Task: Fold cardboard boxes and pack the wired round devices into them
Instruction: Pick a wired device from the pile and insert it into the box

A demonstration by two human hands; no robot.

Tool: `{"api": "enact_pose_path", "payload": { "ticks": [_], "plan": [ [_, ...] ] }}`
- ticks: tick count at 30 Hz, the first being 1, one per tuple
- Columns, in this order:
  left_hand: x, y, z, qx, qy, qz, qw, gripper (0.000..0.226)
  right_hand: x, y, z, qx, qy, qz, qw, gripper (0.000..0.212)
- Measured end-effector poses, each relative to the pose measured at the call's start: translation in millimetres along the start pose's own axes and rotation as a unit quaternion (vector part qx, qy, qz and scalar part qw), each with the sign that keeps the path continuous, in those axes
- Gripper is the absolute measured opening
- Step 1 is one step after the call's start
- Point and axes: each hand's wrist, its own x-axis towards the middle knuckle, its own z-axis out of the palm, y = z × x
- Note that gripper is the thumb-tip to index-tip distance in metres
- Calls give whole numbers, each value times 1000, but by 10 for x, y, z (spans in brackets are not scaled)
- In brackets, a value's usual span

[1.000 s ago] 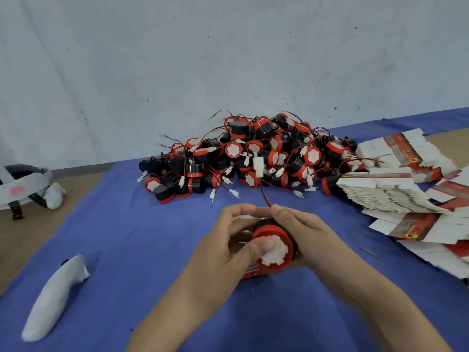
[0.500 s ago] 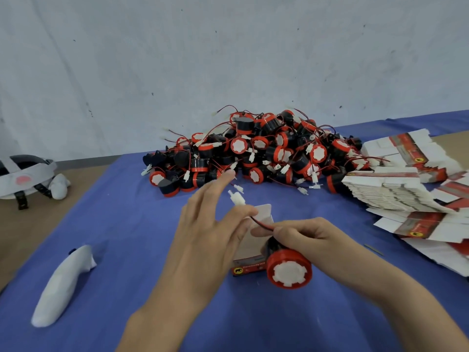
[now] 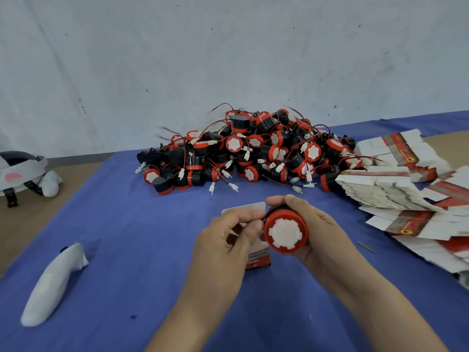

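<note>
Currently right hand (image 3: 322, 224) is wrapped round one device (image 3: 285, 231), red-and-white face toward the wearer, held just above the blue cloth (image 3: 127, 224). Left hand (image 3: 228, 237) has thumb and forefinger pinched at the device's left edge, can't tell on what. Box (image 3: 257, 260) stands on the cloth under the left hand. Device pile (image 3: 253, 153) behind, flat boxes (image 3: 380, 191) to the right
</note>
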Motion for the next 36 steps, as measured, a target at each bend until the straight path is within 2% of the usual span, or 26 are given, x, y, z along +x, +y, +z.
{"api": "enact_pose_path", "payload": {
  "ticks": [5, 7, 14, 16, 20, 23, 24, 26, 29, 31, 34, 36],
  "plan": [
    [-45, -18, 93, 31, 36, 37, 998, 22, 24, 98, 96, 56, 38, 11, 998, 26],
    [-93, -29, 169, 28, 19, 22, 999, 26, 30, 135, 108, 68, 50, 8, 996, 23],
    [-64, -12, 139, -93, 6, -51, 994, 23, 18, 139, 118, 61, 44, -10, 997, 23],
    [-46, -5, 111, -109, 6, -56, 992, 22, 16, 134, 146, 32, 43, -22, 998, 26],
    [-4, -20, 17, -120, 44, -83, 988, 25, 28, 77, 145, -63, 82, -71, 992, 55],
    [59, -41, -159, -103, 90, -100, 986, 31, 48, 62, -62, -173, 162, -171, 956, 47],
    [77, -44, -212, -100, 101, -103, 985, 34, 58, 68, -146, -200, 165, -181, 949, 47],
    [96, -56, -278, -87, 115, -109, 984, 37, 102, 116, -280, -249, 111, -145, 951, 63],
    [98, -97, -305, -72, 125, -120, 982, 30, 183, 268, -328, -339, -4, -42, 940, 112],
    [87, -129, -297, -71, 127, -129, 981, 29, 217, 402, -314, -375, -47, 8, 926, 130],
    [56, -141, -245, -62, 120, -139, 981, 29, 262, 562, -287, -416, -85, 33, 905, 126],
    [35, -145, -201, -50, 115, -136, 983, 24, 297, 611, -279, -428, -103, 13, 898, 103]
  ]
}}
